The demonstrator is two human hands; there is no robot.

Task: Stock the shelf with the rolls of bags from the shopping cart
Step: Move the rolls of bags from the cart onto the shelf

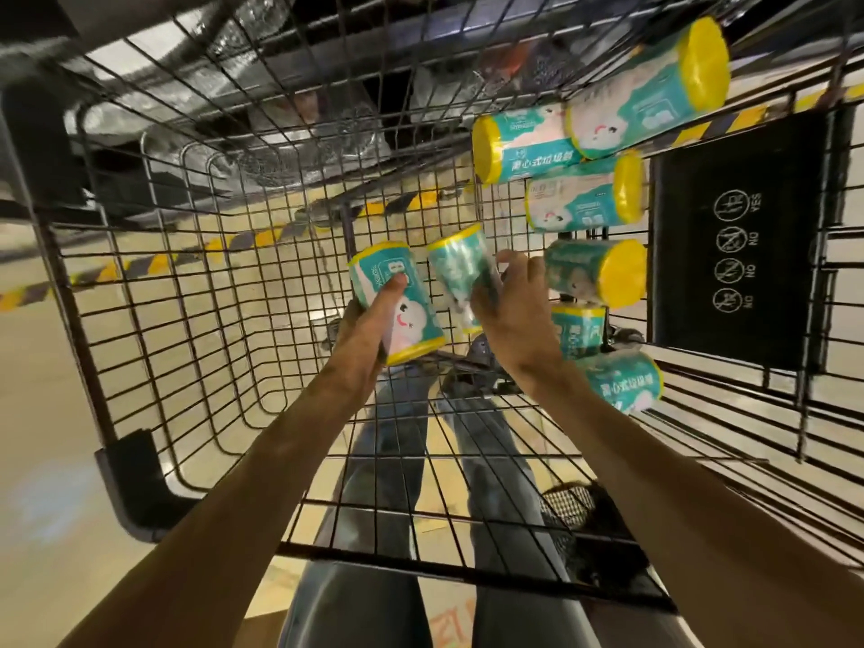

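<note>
Rolls of bags, teal-wrapped with yellow ends, lie inside a wire cart [187, 282] seen from above. The left hand [360, 329] is curled round one roll [397, 304], thumb laid along its side; this roll's long axis runs from upper left to lower right, one yellow end toward the person. The right hand [509, 311] closes its fingers on a second roll [460, 273], which is blurred; its long axis runs nearly away from the person, tilted a little, the far yellow-rimmed end toward the cart's front. Six more rolls lie against the cart's right side: two near the right wrist [622, 381], one just beyond the right hand's fingers [598, 273], and three stacked farther off [584, 198], mostly lying crosswise with yellow ends facing left or right. A black panel [734, 245] with safety symbols hangs on the right wall. The shelf is not in view. Judging by this, stocking is only partly done: two rolls are in hand, six remain in the cart.
</note>
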